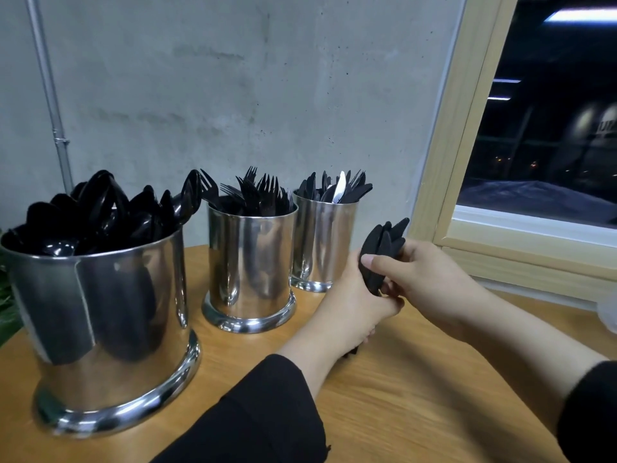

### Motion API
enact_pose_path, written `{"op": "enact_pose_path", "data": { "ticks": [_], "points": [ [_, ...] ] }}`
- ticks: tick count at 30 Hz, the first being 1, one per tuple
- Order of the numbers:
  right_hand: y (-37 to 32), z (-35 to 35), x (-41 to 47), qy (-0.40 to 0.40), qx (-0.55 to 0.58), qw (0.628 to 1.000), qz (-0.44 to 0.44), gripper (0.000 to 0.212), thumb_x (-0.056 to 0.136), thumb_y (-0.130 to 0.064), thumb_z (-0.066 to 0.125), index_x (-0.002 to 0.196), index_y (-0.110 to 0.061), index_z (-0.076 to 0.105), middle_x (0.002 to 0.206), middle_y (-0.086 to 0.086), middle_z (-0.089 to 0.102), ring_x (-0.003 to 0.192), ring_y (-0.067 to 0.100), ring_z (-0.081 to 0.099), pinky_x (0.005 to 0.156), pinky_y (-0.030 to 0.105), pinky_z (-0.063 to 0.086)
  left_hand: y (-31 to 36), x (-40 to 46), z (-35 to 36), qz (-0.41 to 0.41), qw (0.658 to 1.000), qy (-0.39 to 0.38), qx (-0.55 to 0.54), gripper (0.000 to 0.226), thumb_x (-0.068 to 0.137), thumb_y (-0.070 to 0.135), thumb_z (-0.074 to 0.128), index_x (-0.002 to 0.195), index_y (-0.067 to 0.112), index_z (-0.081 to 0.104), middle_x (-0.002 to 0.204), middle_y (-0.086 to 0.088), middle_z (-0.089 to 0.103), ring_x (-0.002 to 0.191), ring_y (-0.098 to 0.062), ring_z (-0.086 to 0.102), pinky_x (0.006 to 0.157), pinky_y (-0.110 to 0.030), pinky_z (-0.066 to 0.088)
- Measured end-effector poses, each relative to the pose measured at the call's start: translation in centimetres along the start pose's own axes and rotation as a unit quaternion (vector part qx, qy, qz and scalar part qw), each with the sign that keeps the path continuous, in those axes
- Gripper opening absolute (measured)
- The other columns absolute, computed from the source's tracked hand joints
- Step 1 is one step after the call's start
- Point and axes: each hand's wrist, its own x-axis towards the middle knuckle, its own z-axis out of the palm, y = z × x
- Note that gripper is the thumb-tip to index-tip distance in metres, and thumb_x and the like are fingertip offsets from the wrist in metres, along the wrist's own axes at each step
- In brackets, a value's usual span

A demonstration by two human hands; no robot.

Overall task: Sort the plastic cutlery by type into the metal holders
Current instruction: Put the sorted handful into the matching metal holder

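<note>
Plastic cutlery, black, sorted by type; status at this moment:

- Knife bundle (384,252): several pcs, blades up, fanned at the tips. Held above the counter (417,379), just right of the knife holder (322,242), not yet in it.
- Left hand (354,305): wrapped round the lower handles of the bundle; handle ends poke out below the palm.
- Right hand (430,279): thumb and fingers pinching the bundle at mid-blade, steadying it.
- Knife holder: rightmost of 3 metal holders, already part full w/ black knives plus one pale knife (339,188) (odd one out by colour, same type as far as can be told).
- Fork holder (250,262): middle, forks tines up.
- Spoon holder (100,315): nearest and largest, packed w/ spoons; one fork (208,185) appears to lean at its right rim, prob. needs moving.
- Counter: wood; window frame at right.

Step in hand (judgement): squaring the bundle before dropping it in. To do well: align handle ends first, keep blades up to match contents, lift over the rim, lower handles-first into a gap, release low so nothing springs out or tips the holder.
</note>
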Motion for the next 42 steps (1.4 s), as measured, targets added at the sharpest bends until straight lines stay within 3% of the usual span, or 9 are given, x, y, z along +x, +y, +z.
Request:
{"op": "enact_pose_path", "data": {
  "ticks": [6, 10, 14, 22, 28, 33, 35, 38, 42],
  "points": [
    [0.0, 0.1, 0.5, 0.05, -0.005, 0.998, -0.021, 0.023, 0.095, -0.025, 0.066, 0.088, -0.004, 0.064, 0.065, 0.004, 0.057, 0.054, 0.012, 0.048, 0.054, 0.025, 0.04, -0.3, 0.4, 0.0, 0.029, 0.999, 0.019, -0.021, 0.089, 0.082, 0.021, 0.077, 0.147, 0.054, 0.026, 0.096, 0.013, 0.064, 0.056, -0.008, 0.055, 0.045, -0.026, 0.044],
    [-1.2, -0.3, 1.4, 0.074, -0.021, 0.996, -0.044, 0.024, 0.096, -0.027, 0.066, 0.086, -0.006, 0.066, 0.063, 0.006, 0.057, 0.055, 0.016, 0.049, 0.059, 0.035, 0.041, -0.5, 0.5, -0.5, 0.074, 0.994, 0.069, -0.047, 0.083, 0.082, 0.03, 0.081, 0.148, 0.047, 0.033, 0.103, 0.012, 0.069, 0.081, -0.002, 0.065, 0.074, -0.026, 0.049],
    [-4.1, -1.9, 3.2, 0.174, -0.055, 0.979, -0.086, 0.033, 0.097, -0.028, 0.063, 0.075, -0.005, 0.062, 0.057, 0.008, 0.055, 0.038, 0.007, 0.037, 0.04, 0.017, 0.031, -1.0, 0.4, -1.2, 0.125, 0.978, 0.162, -0.044, 0.068, 0.094, 0.047, 0.068, 0.153, 0.037, 0.035, 0.124, 0.018, 0.059, 0.118, 0.006, 0.055, 0.099, -0.018, 0.043],
    [-8.9, -3.5, 11.5, 0.237, -0.002, 0.961, -0.144, 0.023, 0.099, -0.022, 0.059, 0.104, -0.001, 0.067, 0.071, 0.008, 0.059, 0.06, 0.014, 0.054, 0.058, 0.024, 0.044, -3.2, 1.4, -1.6, 0.108, 0.966, 0.233, -0.027, 0.027, 0.106, 0.033, 0.051, 0.132, 0.031, 0.058, 0.12, 0.017, 0.063, 0.109, 0.008, 0.057, 0.096, -0.017, 0.047],
    [-8.2, -1.4, 17.4, 0.229, -0.016, 0.969, -0.095, 0.01, 0.097, -0.021, 0.061, 0.096, -0.012, 0.062, 0.068, 0.005, 0.055, 0.055, 0.016, 0.047, 0.054, 0.025, 0.039, -3.5, 2.6, -2.1, 0.089, 0.961, 0.256, -0.052, 0.016, 0.105, 0.034, 0.05, 0.118, 0.039, 0.059, 0.112, 0.015, 0.067, 0.107, 0.005, 0.061, 0.095, -0.022, 0.05],
    [-6.4, 0.5, 19.1, 0.154, -0.108, 0.982, 0.012, 0.031, 0.088, -0.033, 0.078, 0.08, -0.009, 0.058, 0.068, 0.01, 0.059, 0.048, 0.02, 0.051, 0.042, 0.019, 0.038, -3.5, 2.7, -2.1, 0.095, 0.963, 0.247, -0.056, 0.012, 0.105, 0.036, 0.05, 0.11, 0.046, 0.055, 0.109, 0.017, 0.066, 0.103, 0.003, 0.061, 0.091, -0.02, 0.05],
    [-6.1, 0.8, 19.3, 0.143, -0.171, 0.975, 0.022, 0.04, 0.084, -0.042, 0.08, 0.088, -0.005, 0.063, 0.07, 0.011, 0.057, 0.058, 0.024, 0.05, 0.05, 0.024, 0.037, -3.5, 2.6, -2.2, 0.098, 0.963, 0.246, -0.059, 0.013, 0.105, 0.035, 0.05, 0.111, 0.046, 0.055, 0.109, 0.017, 0.065, 0.103, 0.003, 0.06, 0.09, -0.019, 0.05],
    [-5.9, 0.8, 19.3, 0.147, -0.165, 0.975, 0.01, 0.073, 0.086, -0.045, 0.077, 0.134, 0.004, 0.051, 0.087, 0.014, 0.059, 0.074, 0.027, 0.056, 0.067, 0.035, 0.044, -3.4, 2.5, -2.3, 0.1, 0.964, 0.24, -0.056, 0.014, 0.105, 0.034, 0.05, 0.112, 0.046, 0.054, 0.11, 0.019, 0.064, 0.104, 0.005, 0.059, 0.092, -0.018, 0.049],
    [-5.6, 0.3, 18.1, 0.153, -0.203, 0.967, -0.017, 0.069, 0.097, -0.044, 0.062, 0.151, -0.007, 0.039, 0.138, 0.011, 0.059, 0.109, 0.033, 0.065, 0.097, 0.046, 0.052, -3.3, 2.4, -2.1, 0.108, 0.965, 0.234, -0.043, 0.014, 0.105, 0.033, 0.05, 0.112, 0.045, 0.053, 0.108, 0.02, 0.063, 0.102, 0.004, 0.059, 0.09, -0.018, 0.049]
  ]
}}
